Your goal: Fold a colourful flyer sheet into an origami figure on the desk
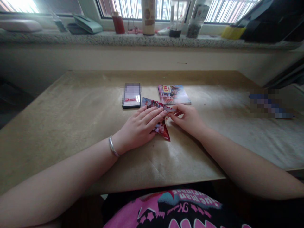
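A folded sheet of printed paper [162, 129], red and purple with a pointed lower corner, lies on the table in front of me. My left hand [144, 125] rests flat across it, fingers stretched out and pressing it down. At the paper's right edge, my right hand [186, 117] pinches a corner between thumb and fingers. Just beyond my left hand lies a phone [132, 96] with its screen lit and partly blurred. A stack of square printed paper [175, 94] sits behind my right hand.
The tan table [71, 117] reaches back to the wall. A blurred blue folded item [270, 106] lies at the right. On the stone windowsill [106, 39] stand a red container [118, 23], a tall bottle [148, 17], clear containers and a yellow object [233, 32].
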Available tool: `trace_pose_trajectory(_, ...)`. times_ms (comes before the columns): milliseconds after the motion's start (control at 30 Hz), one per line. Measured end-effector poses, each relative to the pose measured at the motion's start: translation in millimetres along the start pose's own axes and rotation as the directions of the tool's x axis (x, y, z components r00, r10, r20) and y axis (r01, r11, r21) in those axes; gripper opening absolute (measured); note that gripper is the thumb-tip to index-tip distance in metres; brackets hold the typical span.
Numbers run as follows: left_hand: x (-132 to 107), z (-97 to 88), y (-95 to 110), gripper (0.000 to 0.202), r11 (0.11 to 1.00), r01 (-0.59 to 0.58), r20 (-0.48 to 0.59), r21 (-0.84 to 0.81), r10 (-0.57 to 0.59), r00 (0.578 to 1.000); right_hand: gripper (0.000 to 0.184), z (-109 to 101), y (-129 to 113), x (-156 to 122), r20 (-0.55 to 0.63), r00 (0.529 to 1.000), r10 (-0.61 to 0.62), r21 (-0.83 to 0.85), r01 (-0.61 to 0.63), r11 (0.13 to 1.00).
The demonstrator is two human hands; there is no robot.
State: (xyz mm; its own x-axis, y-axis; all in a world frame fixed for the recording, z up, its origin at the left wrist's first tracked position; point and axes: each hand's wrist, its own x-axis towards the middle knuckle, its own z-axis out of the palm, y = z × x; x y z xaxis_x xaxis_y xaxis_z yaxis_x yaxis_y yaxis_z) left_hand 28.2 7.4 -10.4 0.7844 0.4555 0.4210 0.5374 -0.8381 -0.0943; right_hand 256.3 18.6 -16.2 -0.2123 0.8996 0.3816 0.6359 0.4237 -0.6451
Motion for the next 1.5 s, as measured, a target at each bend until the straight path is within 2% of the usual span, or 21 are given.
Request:
trace_pose_trajectory(100, -0.4, 1.0, -3.7, 0.061, 0.998, 0.026, 0.025, -0.057, -0.025, 0.999, 0.006, 2.3, 0.4, 0.6, -0.059, 0.998, 0.036, 0.028, -0.035, 0.999)
trace_pose_trajectory(167, -0.6, 1.6, -6.0, 0.046, 0.999, 0.003, -0.002, -0.039, -0.003, 1.0, 0.004, 4.7, 1.8, 0.8, -0.085, 0.992, 0.091, 0.068, -0.086, 0.994)
trace_pose_trajectory(267, -0.2, 1.1, -7.1, 0.016, 0.993, -0.103, -0.071, 0.063, 0.107, 0.992, 0.013, 8.9, 4.1, 0.5, -0.102, 0.975, 0.196, 0.158, -0.179, 0.971)
trace_pose_trajectory(300, 0.1, 0.5, -6.6, 0.011, 0.986, -0.133, -0.083, 0.1, 0.142, 0.986, 0.015, 10.1, 4.4, 0.2, -0.096, 0.97, 0.222, 0.189, -0.201, 0.961)
trace_pose_trajectory(367, 1.0, -1.0, -4.9, 0.013, 0.975, -0.156, -0.084, 0.155, 0.17, 0.982, 0.018, 11.8, 4.0, -0.2, -0.077, 0.963, 0.259, 0.246, -0.234, 0.941)
trace_pose_trajectory(433, 2.1, -2.3, -3.0, 0.017, 0.977, -0.126, -0.06, 0.174, 0.138, 0.989, 0.02, 12.6, 2.5, -0.3, -0.055, 0.956, 0.288, 0.32, -0.256, 0.912)
trace_pose_trajectory(567, 3.3, -2.1, -2.3, 0.015, 0.991, -0.063, -0.018, 0.119, 0.066, 0.998, 0.022, 13.3, -0.6, 2.2, 0.027, 0.935, 0.353, 0.491, -0.32, 0.81)
trace_pose_trajectory(667, 2.6, -1.4, -4.1, 0.016, 0.996, -0.045, -0.05, 0.078, 0.049, 0.998, 0.024, 13.0, -2.0, 4.9, 0.13, 0.906, 0.403, 0.572, -0.4, 0.716)
trace_pose_trajectory(767, 0.3, -3.7, -4.7, 0.023, 0.986, -0.06, -0.108, 0.153, 0.077, 0.991, 0.032, 11.7, -2.5, 6.0, 0.235, 0.89, 0.39, 0.637, -0.444, 0.631)
trace_pose_trajectory(933, -5.4, -14.7, 2.8, 0.028, 0.929, -0.155, -0.142, 0.336, 0.212, 0.967, 0.044, 11.3, -2.0, 2.4, 0.323, 0.89, 0.32, 0.695, -0.453, 0.558)
trace_pose_trajectory(1033, -7.1, -22.0, 9.5, 0.027, 0.927, -0.147, -0.095, 0.344, 0.191, 0.977, 0.045, 12.4, -1.7, 0.1, 0.356, 0.886, 0.298, 0.724, -0.463, 0.511)
trace_pose_trajectory(1200, -6.4, -26.3, 14.6, 0.027, 0.972, -0.103, -0.013, 0.21, 0.108, 0.994, 0.043, 13.5, -0.9, -0.5, 0.402, 0.857, 0.322, 0.717, -0.513, 0.472)
trace_pose_trajectory(1333, -6.4, -22.2, 13.9, 0.023, 0.952, -0.111, -0.078, 0.285, 0.138, 0.987, 0.041, 14.4, 0.9, 0.7, 0.408, 0.852, 0.328, 0.726, -0.521, 0.448)
trace_pose_trajectory(1500, -6.3, -15.9, 14.0, 0.021, 0.953, -0.078, -0.151, 0.292, 0.126, 0.98, 0.036, 14.7, 1.6, 1.6, 0.448, 0.84, 0.306, 0.712, -0.542, 0.446)
